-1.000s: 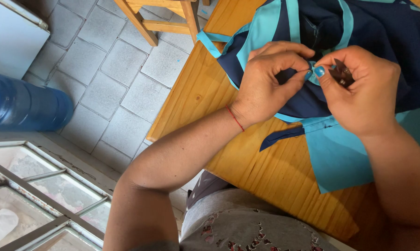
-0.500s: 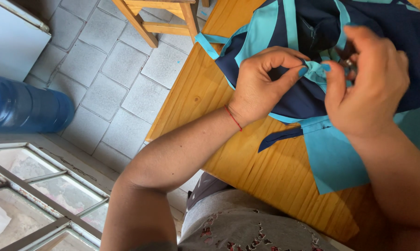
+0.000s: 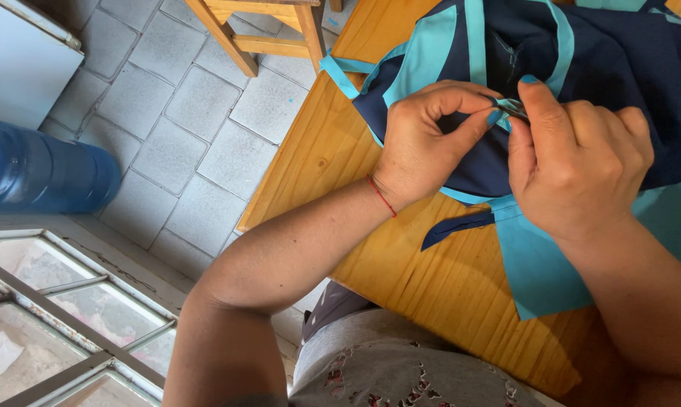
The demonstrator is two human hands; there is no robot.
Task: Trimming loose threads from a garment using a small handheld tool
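1. On the wooden table (image 3: 400, 279), right of centre, lies a navy garment with turquoise trim (image 3: 619, 68); it spreads from the far edge of the table toward the near right.
2. The left hand (image 3: 423, 147) rests on the garment, fingers curled, with thumb and forefinger pinched on a small fold of turquoise trim (image 3: 510, 105).
3. The right hand (image 3: 574, 162) is closed just beside the left hand, its thumb and forefinger pinched on the same fold; the fingertips of both hands meet there. A small dark item shows between them; its kind cannot be told.
4. A red thread bracelet (image 3: 382, 196) circles the left wrist.
5. A loose navy strap (image 3: 457, 226) trails from under the hands onto bare wood, and a broad turquoise panel (image 3: 544, 264) lies to its right, beneath the right forearm.
6. A narrow turquoise strap (image 3: 340, 71) hangs over the far-left table edge.
7. On the grey tiled floor (image 3: 197, 128), at left, stand a blue water jug (image 3: 39, 169) on its side, a white appliance (image 3: 20, 64) farther off, and wooden chair legs (image 3: 265, 30) at the far side.
8. A window frame with panes (image 3: 54, 301) fills the near left.
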